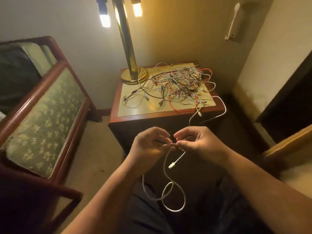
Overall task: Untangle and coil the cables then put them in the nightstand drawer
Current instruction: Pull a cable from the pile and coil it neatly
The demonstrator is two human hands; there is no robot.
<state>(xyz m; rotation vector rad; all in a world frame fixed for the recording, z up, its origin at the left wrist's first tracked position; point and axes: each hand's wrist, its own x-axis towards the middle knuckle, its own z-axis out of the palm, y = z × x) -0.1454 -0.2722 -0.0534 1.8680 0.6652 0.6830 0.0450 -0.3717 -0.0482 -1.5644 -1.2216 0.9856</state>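
A tangled pile of cables [179, 85], white, black and red, lies on top of the wooden nightstand [135, 114]. In front of the nightstand my left hand [150, 146] and my right hand [197, 142] pinch a white cable [173, 198] between fingertips, close together. The cable hangs down in loops over my lap, and its white plug [171, 165] dangles below my right hand. Another length of it runs from my right hand up over the nightstand's right edge into the pile. No drawer front is discernible in the dark front of the nightstand.
A brass lamp [130, 65] stands on the nightstand's back left corner. A wood-framed chair with green patterned cushion [42, 122] stands to the left. A bed edge [287, 146] is at the right. Carpeted floor lies between chair and nightstand.
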